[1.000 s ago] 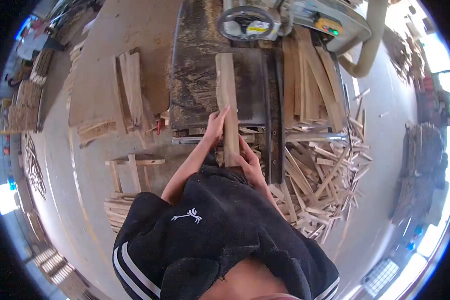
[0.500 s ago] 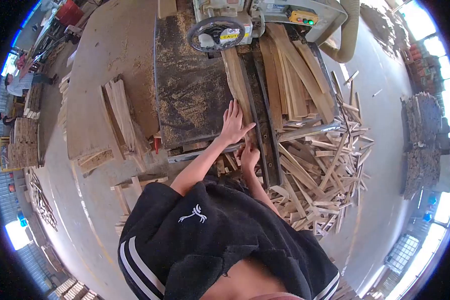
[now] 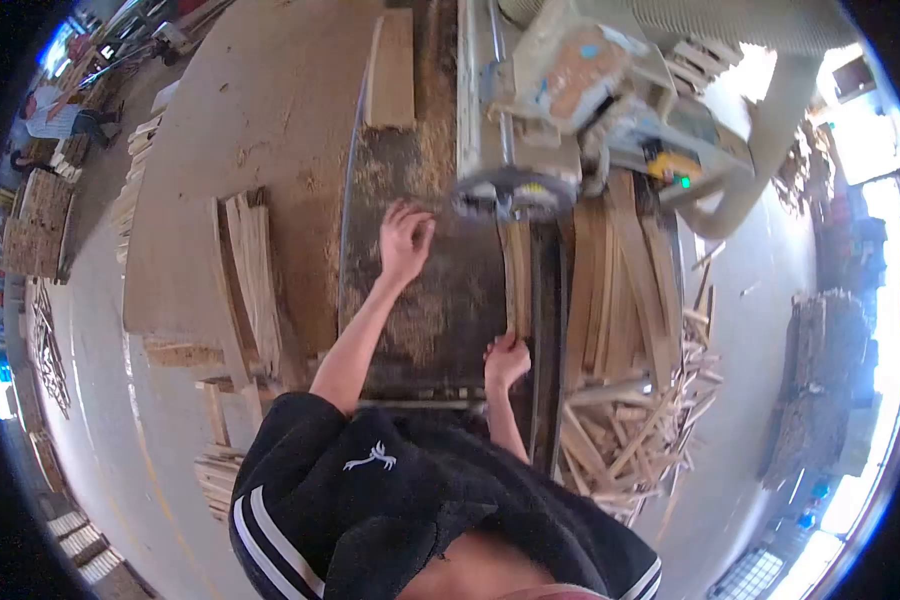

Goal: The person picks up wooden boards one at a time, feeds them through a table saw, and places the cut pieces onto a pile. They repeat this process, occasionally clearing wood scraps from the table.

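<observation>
My right hand (image 3: 508, 363) is closed around the near end of a narrow wooden board (image 3: 516, 275). The board lies along the dark metal fence (image 3: 547, 330), and its far end goes out of sight under the head of the saw machine (image 3: 520, 150). To the left, my left hand (image 3: 406, 245) hovers over the sawdust-strewn machine table (image 3: 450, 330), off the board. Its fingers are loosely bent and apart, slightly blurred, with nothing in them.
Several cut boards (image 3: 615, 290) lie right of the fence, above a heap of offcuts (image 3: 630, 435). On the left, a brown side table (image 3: 260, 120) bears long planks (image 3: 255, 270). A wide board (image 3: 390, 75) lies at the far side. Another person (image 3: 55, 120) is at far left.
My left hand has lifted off the board and moved left over the table. The board has slid forward under the machine, my right hand following at its end. The view has tilted up.
</observation>
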`<action>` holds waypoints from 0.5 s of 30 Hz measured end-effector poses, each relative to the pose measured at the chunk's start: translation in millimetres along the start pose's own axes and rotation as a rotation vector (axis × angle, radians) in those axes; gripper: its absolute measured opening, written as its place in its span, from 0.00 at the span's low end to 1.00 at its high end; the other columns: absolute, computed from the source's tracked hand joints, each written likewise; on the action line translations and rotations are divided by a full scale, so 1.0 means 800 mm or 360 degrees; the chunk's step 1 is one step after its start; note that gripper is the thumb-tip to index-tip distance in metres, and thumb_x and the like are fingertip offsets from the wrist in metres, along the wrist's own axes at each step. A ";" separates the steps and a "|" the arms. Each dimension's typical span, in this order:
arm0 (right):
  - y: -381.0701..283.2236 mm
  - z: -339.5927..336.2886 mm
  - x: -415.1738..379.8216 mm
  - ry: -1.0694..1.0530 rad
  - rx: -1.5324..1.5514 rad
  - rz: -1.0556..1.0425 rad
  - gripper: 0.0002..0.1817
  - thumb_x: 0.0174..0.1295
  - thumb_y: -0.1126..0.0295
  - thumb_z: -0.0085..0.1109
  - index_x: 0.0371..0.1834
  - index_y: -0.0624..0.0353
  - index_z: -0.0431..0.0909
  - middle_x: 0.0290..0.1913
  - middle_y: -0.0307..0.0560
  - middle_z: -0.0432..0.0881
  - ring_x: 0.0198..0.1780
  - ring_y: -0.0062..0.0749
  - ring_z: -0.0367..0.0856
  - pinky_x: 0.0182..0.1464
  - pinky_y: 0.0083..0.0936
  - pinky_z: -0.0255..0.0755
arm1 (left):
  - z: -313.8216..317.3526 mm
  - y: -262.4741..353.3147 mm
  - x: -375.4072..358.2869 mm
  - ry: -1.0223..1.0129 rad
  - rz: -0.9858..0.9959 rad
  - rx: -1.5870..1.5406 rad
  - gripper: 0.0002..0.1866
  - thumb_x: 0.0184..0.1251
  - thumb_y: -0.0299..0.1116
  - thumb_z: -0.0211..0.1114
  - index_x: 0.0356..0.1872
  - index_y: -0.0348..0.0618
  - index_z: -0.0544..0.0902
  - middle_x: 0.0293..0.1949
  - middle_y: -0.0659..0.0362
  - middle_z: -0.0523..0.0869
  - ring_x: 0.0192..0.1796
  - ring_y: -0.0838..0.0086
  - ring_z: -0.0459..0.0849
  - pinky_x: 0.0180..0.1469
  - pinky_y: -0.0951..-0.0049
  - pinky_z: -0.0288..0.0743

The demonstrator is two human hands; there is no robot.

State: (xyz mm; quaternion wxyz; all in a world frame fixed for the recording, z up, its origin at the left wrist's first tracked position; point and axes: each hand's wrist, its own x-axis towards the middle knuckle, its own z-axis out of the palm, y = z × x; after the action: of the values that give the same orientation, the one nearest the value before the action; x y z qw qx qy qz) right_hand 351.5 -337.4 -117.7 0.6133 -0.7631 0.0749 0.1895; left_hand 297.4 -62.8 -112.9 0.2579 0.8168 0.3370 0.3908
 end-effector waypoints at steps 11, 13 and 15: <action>-0.040 0.081 0.066 0.0006 -0.0039 0.0132 0.25 0.79 0.55 0.55 0.26 0.63 0.74 0.20 0.42 0.76 0.17 0.26 0.75 0.15 0.27 0.66 | 0.040 -0.144 0.345 -0.0201 -0.0992 0.0862 0.65 0.36 0.61 0.86 0.75 0.32 0.64 0.69 0.39 0.71 0.72 0.42 0.67 0.71 0.46 0.65; -0.052 0.089 0.072 0.0002 -0.0125 0.0178 0.26 0.78 0.54 0.56 0.25 0.63 0.75 0.19 0.42 0.76 0.17 0.26 0.74 0.15 0.27 0.66 | 0.037 -0.143 0.333 -0.0243 -0.1089 0.0785 0.64 0.36 0.58 0.86 0.74 0.32 0.65 0.68 0.41 0.72 0.70 0.44 0.70 0.71 0.49 0.66; -0.062 0.098 0.089 -0.0087 -0.0107 0.0248 0.24 0.78 0.54 0.57 0.27 0.62 0.75 0.20 0.41 0.77 0.16 0.25 0.74 0.15 0.26 0.66 | 0.017 -0.135 0.306 -0.0160 -0.1025 0.0878 0.61 0.38 0.55 0.85 0.73 0.31 0.66 0.65 0.41 0.75 0.65 0.47 0.75 0.67 0.49 0.70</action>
State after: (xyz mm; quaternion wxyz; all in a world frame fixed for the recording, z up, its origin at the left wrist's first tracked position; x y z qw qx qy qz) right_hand 418.6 -241.6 -113.8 0.5725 -0.7697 0.1107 0.2599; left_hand 385.0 188.7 -80.4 0.1545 0.7263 0.6539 0.1452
